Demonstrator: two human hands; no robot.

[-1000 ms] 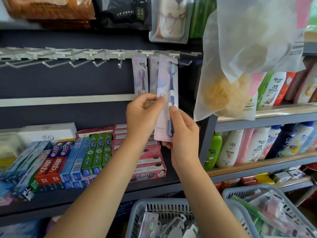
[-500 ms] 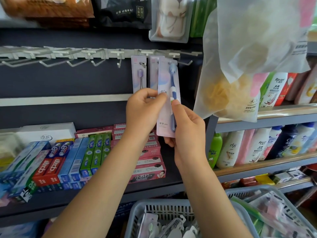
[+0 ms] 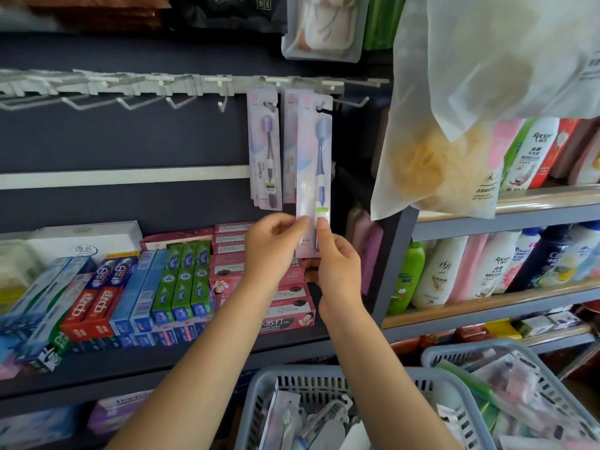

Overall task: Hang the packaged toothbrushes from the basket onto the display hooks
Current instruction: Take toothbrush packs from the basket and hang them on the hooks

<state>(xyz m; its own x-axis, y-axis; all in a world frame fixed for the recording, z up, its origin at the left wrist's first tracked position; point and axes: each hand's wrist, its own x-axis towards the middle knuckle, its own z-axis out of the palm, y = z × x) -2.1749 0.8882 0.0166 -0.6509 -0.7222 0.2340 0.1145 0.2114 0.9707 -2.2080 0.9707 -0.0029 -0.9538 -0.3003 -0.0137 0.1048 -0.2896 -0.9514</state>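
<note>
Head view. Both hands hold one toothbrush pack [image 3: 313, 177] by its lower end. The left hand [image 3: 274, 245] pinches the pack's lower left edge between thumb and fingers; the right hand [image 3: 337, 264] pinches the lower right part, thumb on the front near the green label. The pack stands upright, its hang hole at the tip of a hook [image 3: 352, 102] near the right end of the hook rail [image 3: 130, 87]. Whether the hole is fully over the hook cannot be told. Two more packs hang just to its left. The basket [image 3: 431, 381], with more packs inside, sits below at the lower edge.

Risks, as judged:
- Released before the hole seats, the pack would likely fall toward the toothpaste boxes [image 3: 181, 280] on the shelf.
- Pushing off-axis could bend the card at the hole.
- Sideways motion could dislodge the neighbouring pack [image 3: 264, 147].
</note>
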